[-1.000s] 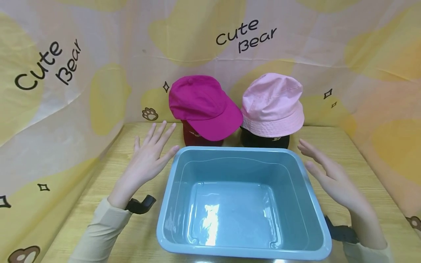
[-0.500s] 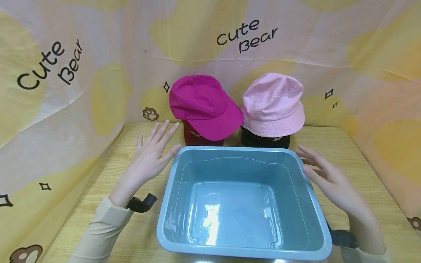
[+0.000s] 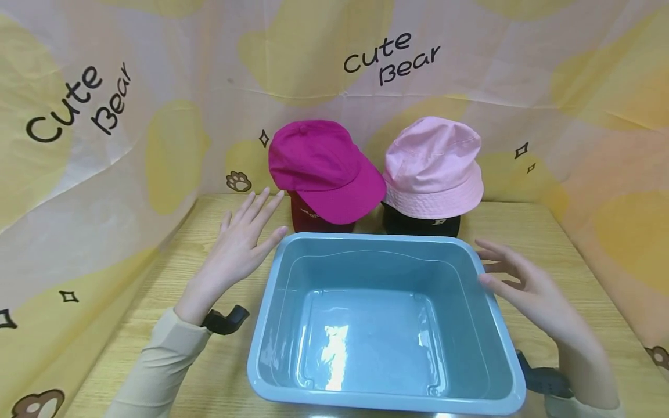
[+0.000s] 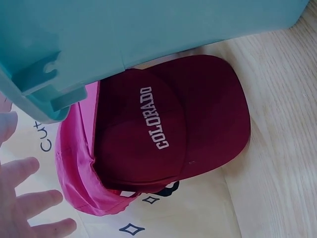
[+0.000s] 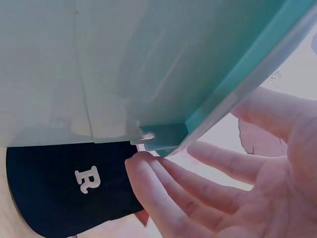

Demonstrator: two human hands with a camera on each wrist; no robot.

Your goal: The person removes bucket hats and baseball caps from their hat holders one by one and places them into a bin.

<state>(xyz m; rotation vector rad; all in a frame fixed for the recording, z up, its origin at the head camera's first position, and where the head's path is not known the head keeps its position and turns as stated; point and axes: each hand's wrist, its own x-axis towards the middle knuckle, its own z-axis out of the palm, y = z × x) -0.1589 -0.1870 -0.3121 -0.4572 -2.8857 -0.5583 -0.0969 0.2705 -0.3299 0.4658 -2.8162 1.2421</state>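
Observation:
A blue plastic basin [image 3: 378, 325] with a raised rim stands on the table, nothing in it. My left hand [image 3: 230, 249] is spread beside its back left corner, the thumb tip close to the rim. On the other side my right hand [image 3: 530, 293] is at the right rim, fingers slightly bent and thumb at the edge; whether they touch it I cannot tell. Behind the basin, a magenta cap [image 3: 319, 157] sits on a dark red cap [image 4: 138, 129] lettered COLORADO. Next to them a pale pink bucket hat [image 3: 431, 168] covers a black cap [image 5: 54, 193] with a white R.
Printed cloth [image 3: 292, 58] hangs at the back and both sides of the wooden table [image 3: 554, 238]. The hats stand close against the back cloth, with the basin just in front of them. Wood surface shows left and right of the basin.
My right hand has moved slightly toward me and in to the basin's right rim, its fingers bending a little more. The left hand has barely shifted; basin and hats stay put.

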